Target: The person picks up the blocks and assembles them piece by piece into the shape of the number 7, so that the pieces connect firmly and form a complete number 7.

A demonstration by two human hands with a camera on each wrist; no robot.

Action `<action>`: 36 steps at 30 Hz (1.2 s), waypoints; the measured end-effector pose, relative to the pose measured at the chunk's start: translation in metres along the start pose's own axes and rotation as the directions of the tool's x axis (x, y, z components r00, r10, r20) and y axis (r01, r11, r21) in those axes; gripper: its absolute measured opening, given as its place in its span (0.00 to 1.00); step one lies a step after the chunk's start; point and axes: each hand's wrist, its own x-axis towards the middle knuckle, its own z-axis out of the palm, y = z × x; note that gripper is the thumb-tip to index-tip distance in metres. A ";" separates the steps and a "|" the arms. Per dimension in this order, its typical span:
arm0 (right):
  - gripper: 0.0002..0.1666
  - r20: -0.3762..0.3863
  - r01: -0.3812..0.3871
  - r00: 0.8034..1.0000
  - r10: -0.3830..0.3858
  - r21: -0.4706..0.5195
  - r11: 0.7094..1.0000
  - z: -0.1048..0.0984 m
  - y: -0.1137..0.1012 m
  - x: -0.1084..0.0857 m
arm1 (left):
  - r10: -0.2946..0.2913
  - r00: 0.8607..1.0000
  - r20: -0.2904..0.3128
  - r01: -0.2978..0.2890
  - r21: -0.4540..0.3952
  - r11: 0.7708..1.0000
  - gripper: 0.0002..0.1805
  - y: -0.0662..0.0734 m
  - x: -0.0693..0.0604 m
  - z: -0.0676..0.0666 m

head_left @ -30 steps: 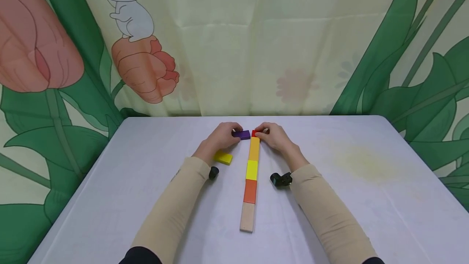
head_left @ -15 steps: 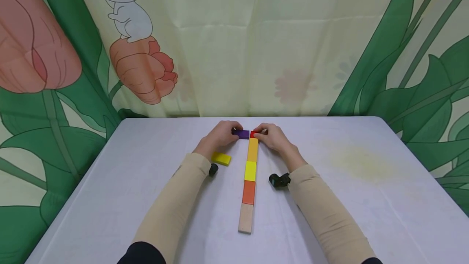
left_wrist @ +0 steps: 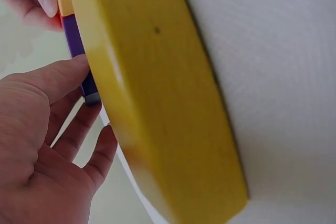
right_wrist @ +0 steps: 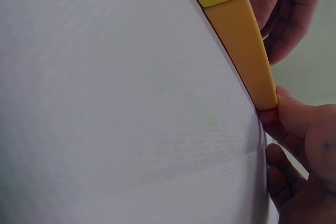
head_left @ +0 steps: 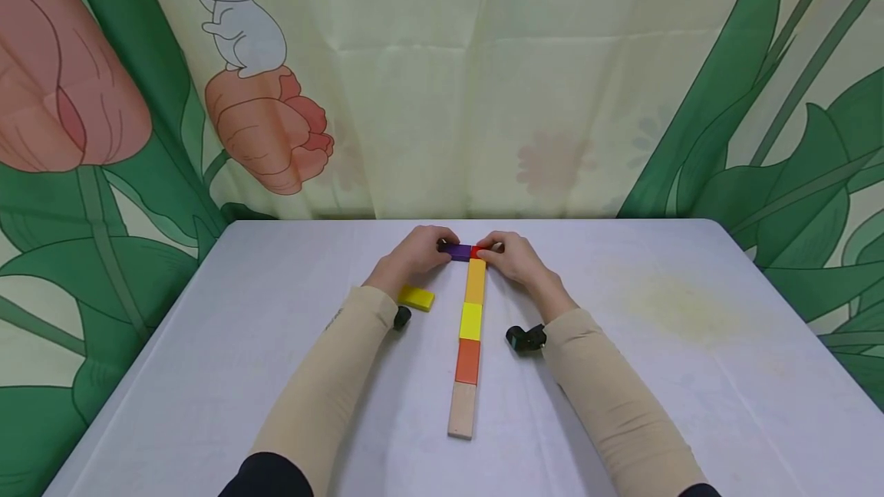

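Touching the red block (head_left: 473,253) now, the purple block (head_left: 457,252), earlier just apart.

head view: bright, diffuse, soft shadows | wrist views: dimmer, blurrier

text: none legible | labels: none | numbers: none | signs: none
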 end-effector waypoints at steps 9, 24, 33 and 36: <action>0.14 -0.002 0.004 1.000 -0.004 -0.005 1.000 0.000 0.000 0.000 | 0.033 0.999 0.010 -0.033 0.006 0.999 0.17 0.000 0.000 -0.002; 0.14 0.010 -0.004 1.000 0.004 0.000 1.000 0.001 0.001 0.002 | 0.027 1.000 0.006 -0.027 0.003 1.000 0.18 -0.003 -0.001 -0.003; 0.14 0.009 -0.016 1.000 0.016 -0.004 1.000 0.001 0.000 0.001 | -0.012 1.000 -0.002 0.012 -0.028 1.000 0.22 -0.009 -0.015 -0.018; 0.14 0.007 -0.013 1.000 0.013 -0.007 1.000 0.000 0.000 0.001 | 0.021 1.000 0.001 -0.021 -0.021 1.000 0.22 -0.011 -0.022 -0.026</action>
